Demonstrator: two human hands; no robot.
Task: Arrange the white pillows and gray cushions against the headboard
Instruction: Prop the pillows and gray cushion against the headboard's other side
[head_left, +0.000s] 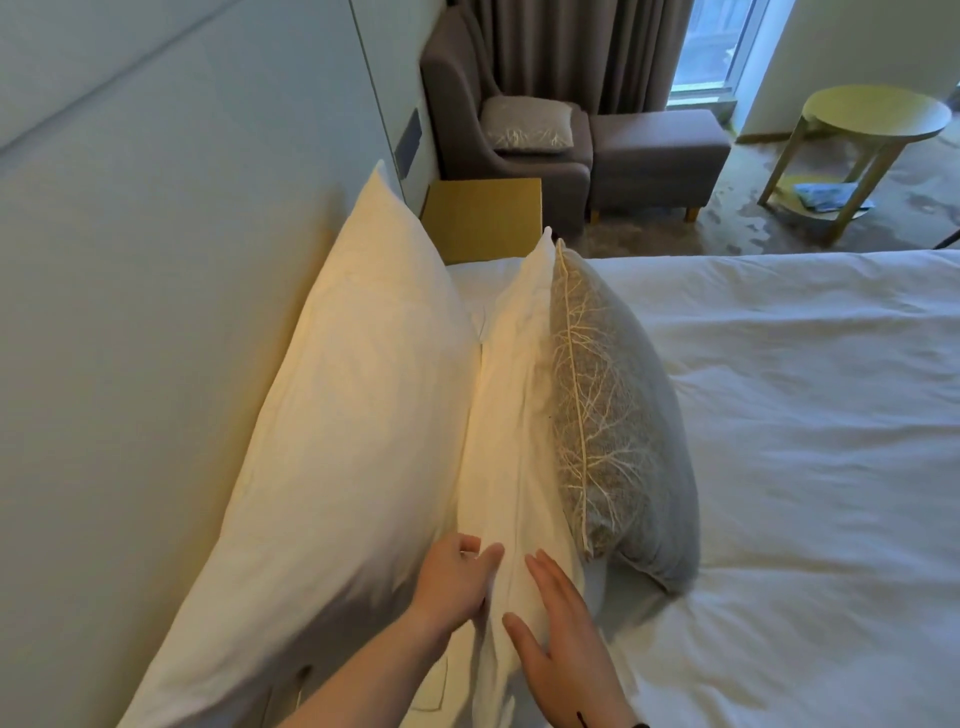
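Observation:
A large white pillow leans upright against the pale headboard. A second white pillow stands on edge in front of it. Against that leans a gray cushion with a pale branch pattern. My left hand grips the near end of the second pillow on its left side, fingers curled into the fabric. My right hand lies flat and open on the same pillow's right side. Another gray cushion lies on the armchair's seat.
The white bed sheet spreads to the right. Beyond the bed stand a wooden bedside table, a gray armchair with a footstool, and a round side table near the window and curtain.

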